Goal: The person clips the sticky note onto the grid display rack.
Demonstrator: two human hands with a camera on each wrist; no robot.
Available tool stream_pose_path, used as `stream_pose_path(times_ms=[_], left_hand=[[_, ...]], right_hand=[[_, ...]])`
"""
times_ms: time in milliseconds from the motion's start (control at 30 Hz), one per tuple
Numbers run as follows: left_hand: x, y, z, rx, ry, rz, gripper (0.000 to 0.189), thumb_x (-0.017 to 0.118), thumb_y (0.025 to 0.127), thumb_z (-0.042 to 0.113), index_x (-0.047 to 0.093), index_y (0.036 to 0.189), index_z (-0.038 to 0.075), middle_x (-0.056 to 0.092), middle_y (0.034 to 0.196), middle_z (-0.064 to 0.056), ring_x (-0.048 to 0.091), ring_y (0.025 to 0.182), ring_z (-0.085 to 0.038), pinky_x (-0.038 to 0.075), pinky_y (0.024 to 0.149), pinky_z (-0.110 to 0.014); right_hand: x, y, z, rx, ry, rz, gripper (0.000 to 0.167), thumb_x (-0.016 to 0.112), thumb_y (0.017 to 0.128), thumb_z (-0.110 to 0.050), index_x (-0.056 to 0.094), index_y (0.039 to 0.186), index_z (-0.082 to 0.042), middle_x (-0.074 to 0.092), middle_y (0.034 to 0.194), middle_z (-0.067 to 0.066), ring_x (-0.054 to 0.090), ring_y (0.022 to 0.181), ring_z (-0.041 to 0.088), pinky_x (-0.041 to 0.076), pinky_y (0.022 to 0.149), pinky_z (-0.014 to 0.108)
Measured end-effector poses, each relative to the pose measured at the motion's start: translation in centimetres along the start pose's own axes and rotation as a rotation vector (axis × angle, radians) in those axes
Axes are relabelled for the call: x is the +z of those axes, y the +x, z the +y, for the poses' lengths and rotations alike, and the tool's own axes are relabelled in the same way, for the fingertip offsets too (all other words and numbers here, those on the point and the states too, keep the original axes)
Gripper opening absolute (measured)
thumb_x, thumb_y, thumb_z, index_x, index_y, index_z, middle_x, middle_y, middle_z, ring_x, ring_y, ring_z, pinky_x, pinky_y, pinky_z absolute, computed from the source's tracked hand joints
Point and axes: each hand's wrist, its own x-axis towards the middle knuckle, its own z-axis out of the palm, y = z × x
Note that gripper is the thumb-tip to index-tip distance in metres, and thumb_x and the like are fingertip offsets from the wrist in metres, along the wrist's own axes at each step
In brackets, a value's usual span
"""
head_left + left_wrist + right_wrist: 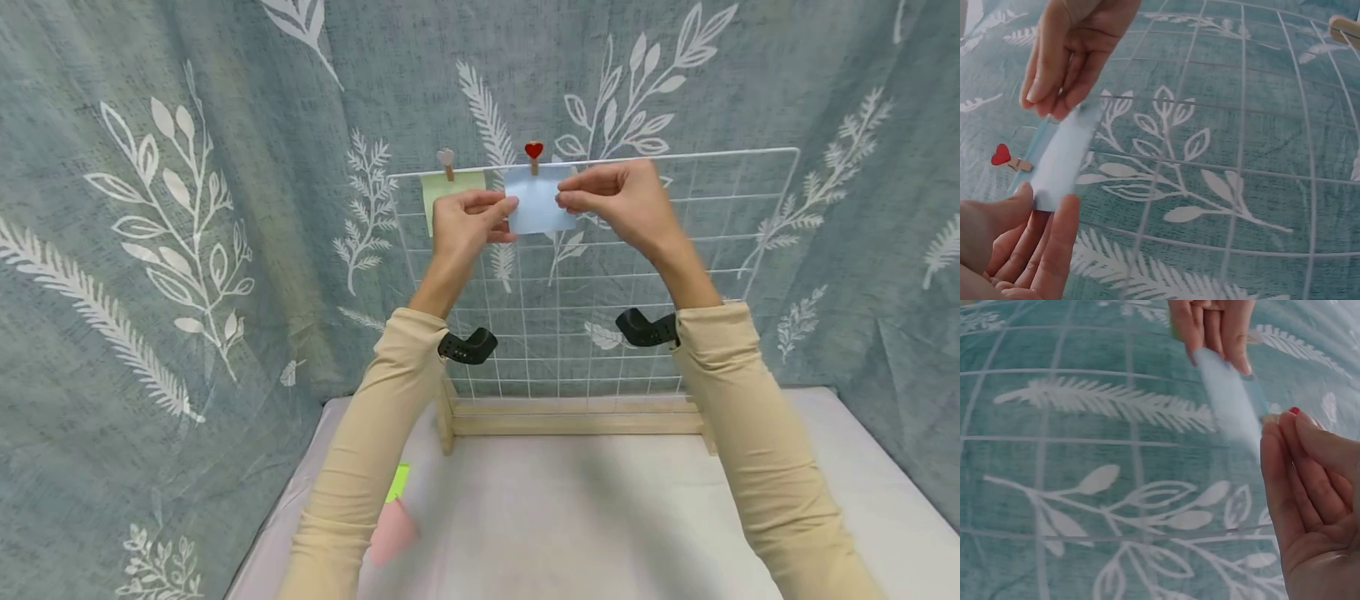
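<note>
A light blue paper note (pixel 538 200) hangs from the top wire of a white wire grid (pixel 637 250), under a small wooden clothespin (pixel 534 167) with a red heart. My left hand (pixel 467 223) pinches the note's left edge between thumb and fingers. At its right edge, my right hand (pixel 626 200) pinches the paper with the fingertips. Seen in the left wrist view, the note (pixel 1063 159) spans the gap between both hands, tilted. Just left of it, a pale green note (pixel 442 187) hangs under a clothespin with a whitish heart (pixel 447 158), partly hidden by my left hand.
The grid stands in a wooden base (pixel 577 423) on a white-covered table (pixel 540 517). A pink paper (pixel 393 532) and a bright green paper (pixel 398 481) lie by my left forearm. Behind the grid hangs a blue-green leaf-patterned curtain (pixel 300 208).
</note>
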Motion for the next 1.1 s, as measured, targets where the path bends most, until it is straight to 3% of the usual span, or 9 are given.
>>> stream_pose_path(times_ms=[233, 533, 733, 967, 1100], left_hand=[[-0.1, -0.7, -1.1, -0.049, -0.009, -0.081, 0.023, 0.072, 0.089, 0.003, 0.066, 0.106, -0.012, 0.070, 0.079, -0.010, 0.069, 0.056, -0.017, 0.064, 0.063, -0.031], [-1.4, -1.8, -1.9, -0.025, -0.046, -0.122, 0.018, 0.068, 0.091, -0.001, 0.067, 0.104, -0.012, 0.072, 0.081, -0.014, 0.069, 0.060, -0.017, 0.064, 0.062, -0.030], [-2.0, -2.5, -2.6, -0.035, 0.017, -0.180, 0.022, 0.068, 0.092, 0.003, 0.067, 0.108, -0.011, 0.071, 0.078, -0.006, 0.070, 0.063, -0.015, 0.064, 0.066, -0.031], [-2.7, -3.4, -4.5, -0.034, 0.123, -0.221, 0.024, 0.069, 0.091, 0.004, 0.067, 0.108, -0.013, 0.071, 0.081, -0.008, 0.070, 0.063, -0.014, 0.064, 0.068, -0.032], [-3.2, -4.1, -5.6, -0.028, 0.177, -0.255, 0.023, 0.069, 0.092, 0.004, 0.067, 0.107, -0.013, 0.071, 0.081, -0.010, 0.070, 0.062, -0.013, 0.064, 0.066, -0.032]], right_hand=[[0.3, -1.7, 0.9, -0.020, -0.024, 0.030, 0.020, 0.076, 0.088, -0.012, 0.076, 0.100, 0.004, 0.075, 0.089, 0.007, 0.070, 0.076, 0.006, 0.058, 0.074, 0.019], [0.6, -3.5, 1.9, 0.006, -0.050, 0.007, 0.020, 0.075, 0.089, -0.015, 0.076, 0.102, 0.001, 0.075, 0.093, 0.007, 0.070, 0.078, 0.008, 0.058, 0.077, 0.019], [1.0, -4.2, 2.4, 0.024, -0.060, -0.003, 0.020, 0.074, 0.090, -0.015, 0.076, 0.102, 0.000, 0.075, 0.095, 0.010, 0.070, 0.080, 0.007, 0.057, 0.076, 0.019], [1.8, -5.2, 3.4, 0.029, -0.077, -0.033, 0.020, 0.073, 0.090, -0.014, 0.075, 0.103, 0.001, 0.074, 0.098, 0.013, 0.070, 0.081, 0.006, 0.060, 0.079, 0.025], [2.1, -6.1, 3.9, 0.019, -0.104, -0.069, 0.021, 0.072, 0.092, -0.015, 0.075, 0.106, 0.001, 0.074, 0.098, 0.015, 0.071, 0.085, 0.015, 0.060, 0.079, 0.026]])
